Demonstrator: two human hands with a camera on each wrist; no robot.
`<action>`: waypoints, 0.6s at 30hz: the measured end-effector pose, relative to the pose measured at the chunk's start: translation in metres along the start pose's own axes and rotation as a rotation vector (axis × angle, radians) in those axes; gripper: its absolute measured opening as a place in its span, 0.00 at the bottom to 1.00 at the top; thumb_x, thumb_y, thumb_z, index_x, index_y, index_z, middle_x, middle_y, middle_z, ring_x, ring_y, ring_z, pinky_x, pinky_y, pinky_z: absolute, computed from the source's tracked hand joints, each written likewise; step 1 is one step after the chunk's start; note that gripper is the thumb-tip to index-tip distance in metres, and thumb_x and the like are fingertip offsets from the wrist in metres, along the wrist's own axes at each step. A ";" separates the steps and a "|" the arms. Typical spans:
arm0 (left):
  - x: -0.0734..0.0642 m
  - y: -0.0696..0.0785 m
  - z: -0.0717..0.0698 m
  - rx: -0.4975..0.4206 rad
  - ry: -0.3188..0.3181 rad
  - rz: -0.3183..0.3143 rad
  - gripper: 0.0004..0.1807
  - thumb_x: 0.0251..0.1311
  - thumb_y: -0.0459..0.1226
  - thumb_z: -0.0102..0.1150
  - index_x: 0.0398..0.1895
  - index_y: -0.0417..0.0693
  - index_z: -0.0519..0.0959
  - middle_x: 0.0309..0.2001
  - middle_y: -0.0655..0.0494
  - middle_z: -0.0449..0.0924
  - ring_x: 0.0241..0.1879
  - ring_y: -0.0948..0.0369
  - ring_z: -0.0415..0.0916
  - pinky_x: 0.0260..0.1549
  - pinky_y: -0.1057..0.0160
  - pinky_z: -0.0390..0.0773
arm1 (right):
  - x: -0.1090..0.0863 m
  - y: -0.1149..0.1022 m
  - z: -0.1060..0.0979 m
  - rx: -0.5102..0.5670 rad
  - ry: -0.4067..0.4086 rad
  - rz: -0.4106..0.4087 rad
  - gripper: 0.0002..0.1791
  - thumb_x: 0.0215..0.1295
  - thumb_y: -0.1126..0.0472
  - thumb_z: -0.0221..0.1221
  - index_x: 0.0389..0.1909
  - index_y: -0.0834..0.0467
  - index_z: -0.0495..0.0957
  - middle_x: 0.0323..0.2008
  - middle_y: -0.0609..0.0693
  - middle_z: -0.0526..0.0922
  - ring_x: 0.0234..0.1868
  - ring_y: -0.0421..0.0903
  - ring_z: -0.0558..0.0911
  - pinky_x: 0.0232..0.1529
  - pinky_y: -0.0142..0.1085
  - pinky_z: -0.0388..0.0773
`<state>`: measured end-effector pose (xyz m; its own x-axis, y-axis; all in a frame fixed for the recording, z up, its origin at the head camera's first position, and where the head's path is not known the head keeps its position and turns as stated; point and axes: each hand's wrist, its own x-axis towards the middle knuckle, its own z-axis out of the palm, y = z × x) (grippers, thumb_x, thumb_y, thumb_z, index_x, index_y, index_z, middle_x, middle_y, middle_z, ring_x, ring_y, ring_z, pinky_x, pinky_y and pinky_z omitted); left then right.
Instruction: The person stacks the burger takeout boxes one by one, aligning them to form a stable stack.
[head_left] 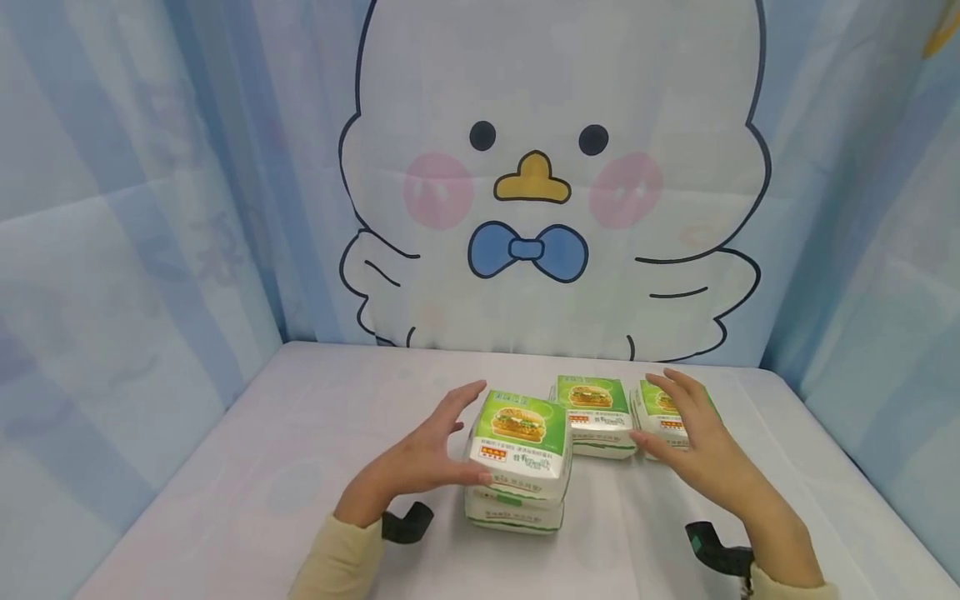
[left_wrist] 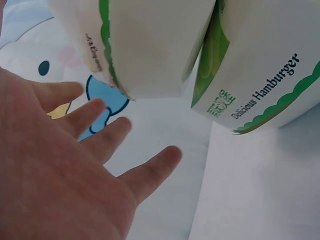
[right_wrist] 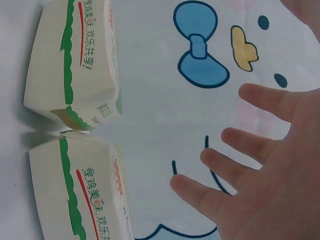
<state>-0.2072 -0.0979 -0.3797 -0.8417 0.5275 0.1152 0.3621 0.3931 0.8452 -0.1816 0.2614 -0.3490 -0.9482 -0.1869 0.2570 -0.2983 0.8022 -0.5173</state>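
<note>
Two hamburger boxes, white with green tops and a burger picture, are stacked near the table's middle: the upper box [head_left: 517,442] sits slightly askew on the lower box [head_left: 513,510]. My left hand [head_left: 420,458] is at the stack's left side, fingers spread; the left wrist view shows its fingers apart beside the upper box [left_wrist: 150,45], with the lower box [left_wrist: 270,75] further right. My right hand [head_left: 701,450], fingers spread, hovers by two more boxes behind: a middle box [head_left: 596,417] and a right box [head_left: 652,408] partly hidden by it. It holds nothing.
A pale table [head_left: 360,392] carries the boxes. Behind it hangs a curtain [head_left: 555,308] with a cartoon bird, and blue-white curtains [head_left: 112,250] flank both sides. Black wrist mounts [head_left: 408,523] show below the hands.
</note>
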 end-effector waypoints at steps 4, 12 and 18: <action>0.001 0.000 0.003 -0.004 0.011 -0.028 0.61 0.45 0.55 0.75 0.77 0.77 0.42 0.80 0.66 0.39 0.77 0.48 0.49 0.71 0.39 0.61 | 0.001 0.011 -0.001 0.006 0.003 0.021 0.44 0.66 0.44 0.62 0.76 0.54 0.53 0.76 0.65 0.45 0.72 0.72 0.53 0.57 0.78 0.58; 0.004 -0.001 0.008 0.017 -0.007 -0.022 0.59 0.47 0.55 0.74 0.77 0.76 0.44 0.79 0.67 0.42 0.78 0.52 0.47 0.71 0.35 0.56 | 0.004 0.027 0.003 -0.008 -0.009 0.048 0.44 0.66 0.45 0.61 0.75 0.60 0.54 0.74 0.68 0.50 0.72 0.73 0.53 0.60 0.77 0.56; 0.004 0.000 0.009 0.055 0.007 -0.005 0.58 0.46 0.55 0.75 0.76 0.79 0.45 0.78 0.68 0.44 0.77 0.58 0.47 0.72 0.38 0.56 | 0.006 0.042 0.009 -0.054 -0.005 0.091 0.43 0.67 0.46 0.61 0.72 0.67 0.56 0.72 0.73 0.53 0.71 0.74 0.51 0.64 0.75 0.53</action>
<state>-0.2072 -0.0894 -0.3838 -0.8461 0.5206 0.1149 0.3792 0.4363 0.8160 -0.2009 0.2887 -0.3769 -0.9716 -0.1149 0.2068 -0.2050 0.8453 -0.4934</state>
